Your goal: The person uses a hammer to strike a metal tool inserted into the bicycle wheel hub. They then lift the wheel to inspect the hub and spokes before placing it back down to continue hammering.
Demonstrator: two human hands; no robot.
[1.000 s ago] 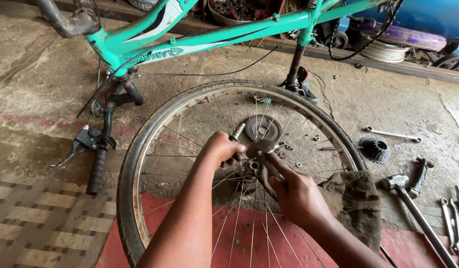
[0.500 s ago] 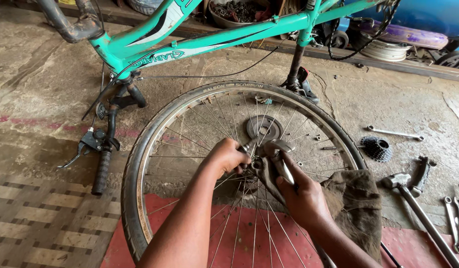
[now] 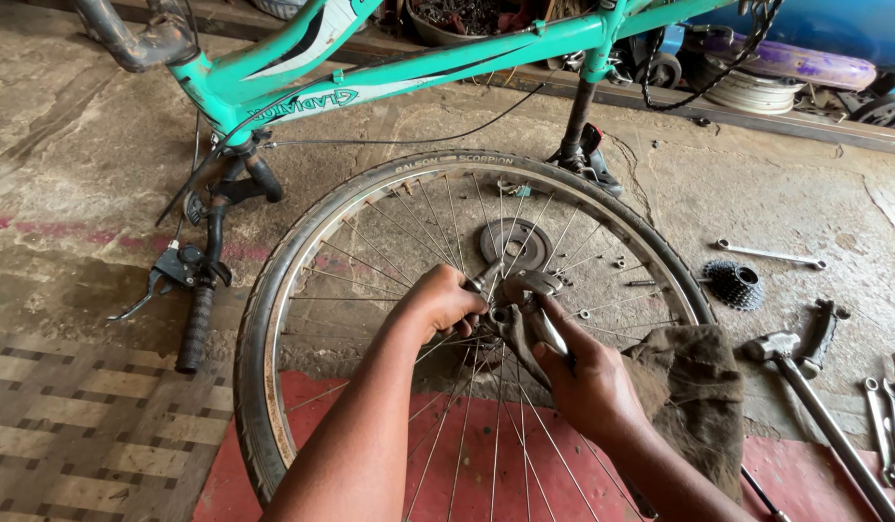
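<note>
Bicycle wheel [image 3: 302, 280] lying flat on the concrete floor [image 3: 60, 155], left hand [image 3: 445, 302] clenched around a spanner [image 3: 486, 278] at the hub, right hand [image 3: 590, 379] gripping a second wrench [image 3: 542, 319] just beside it, greasy rag [image 3: 699, 387] under the right wrist, teal bicycle frame [image 3: 418, 63] beyond the rim

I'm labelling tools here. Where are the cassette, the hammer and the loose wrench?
cassette [image 3: 735, 283], head view, on its toothed top.
hammer [image 3: 776, 346], head view, on its metal head.
wrench [image 3: 771, 254], head view, on its shaft.
</note>
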